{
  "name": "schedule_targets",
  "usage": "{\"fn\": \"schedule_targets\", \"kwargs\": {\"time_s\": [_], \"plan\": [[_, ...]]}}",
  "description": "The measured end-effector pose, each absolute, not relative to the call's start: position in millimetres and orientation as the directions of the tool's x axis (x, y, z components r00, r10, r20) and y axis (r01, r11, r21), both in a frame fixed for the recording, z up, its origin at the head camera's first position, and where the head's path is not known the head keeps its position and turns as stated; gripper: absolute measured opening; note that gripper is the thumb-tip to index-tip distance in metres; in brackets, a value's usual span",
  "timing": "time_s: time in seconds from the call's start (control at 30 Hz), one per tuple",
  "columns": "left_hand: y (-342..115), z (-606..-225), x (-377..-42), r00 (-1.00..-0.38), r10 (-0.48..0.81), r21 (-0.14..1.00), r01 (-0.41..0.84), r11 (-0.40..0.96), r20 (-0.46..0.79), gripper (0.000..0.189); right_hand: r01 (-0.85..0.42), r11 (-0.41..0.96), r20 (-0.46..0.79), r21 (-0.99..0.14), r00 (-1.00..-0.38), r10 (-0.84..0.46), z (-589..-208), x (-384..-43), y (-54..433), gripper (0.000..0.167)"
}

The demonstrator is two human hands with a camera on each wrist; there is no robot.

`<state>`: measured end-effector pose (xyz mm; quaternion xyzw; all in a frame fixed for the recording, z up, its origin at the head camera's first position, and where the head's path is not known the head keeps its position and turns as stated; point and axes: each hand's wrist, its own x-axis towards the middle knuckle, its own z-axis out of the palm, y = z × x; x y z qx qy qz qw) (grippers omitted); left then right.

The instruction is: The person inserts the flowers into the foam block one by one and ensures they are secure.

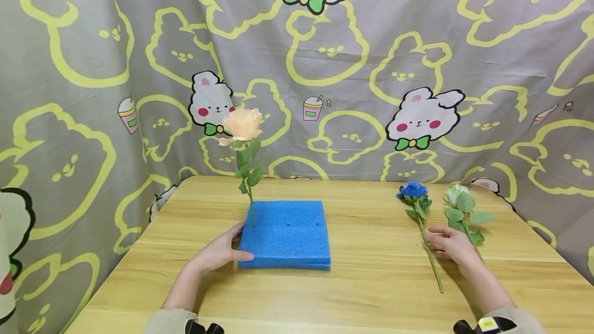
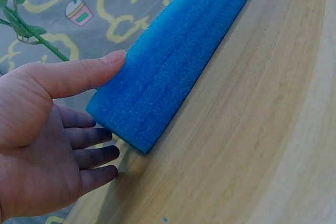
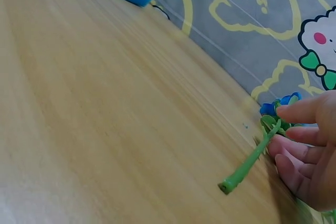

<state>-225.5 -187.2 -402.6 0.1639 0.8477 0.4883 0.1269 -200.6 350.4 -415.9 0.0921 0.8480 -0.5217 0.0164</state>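
Note:
A stacked blue foam block (image 1: 287,236) lies on the table, with a peach rose (image 1: 243,124) standing upright in its left part. My left hand (image 1: 223,249) rests at the block's left edge; in the left wrist view its thumb (image 2: 107,69) touches the foam while the other fingers extend beside the corner. On the right lies an artificial blue flower (image 1: 413,190) with a green stem (image 3: 249,163). Loosely bent around that stem, the fingers of my right hand (image 1: 452,246) are right beside it, thumb apart from the fingertips.
A white-and-green flower (image 1: 457,195) with broad leaves lies just right of my right hand, its stem partly behind the hand. Small dark holes mark the foam's top. Behind the wooden table (image 1: 366,251) hangs a grey cartoon-print curtain (image 1: 334,92).

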Motion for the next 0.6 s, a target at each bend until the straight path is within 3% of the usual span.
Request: {"fn": "schedule_targets", "kwargs": {"time_s": [0.4,0.6], "plan": [[-187.7,-403.5,-225.8,-0.913,0.404,0.862,0.168,0.479,-0.047,0.098,0.156,0.544,-0.095,-0.825,-0.986,0.138,-416.1,-207.1,347.8,0.054],[-188.0,-403.4,-225.8,-0.913,0.406,0.864,0.167,0.476,-0.048,0.098,0.164,0.523,-0.106,-0.837,-0.985,0.138,-417.2,-207.9,347.5,0.053]]}}
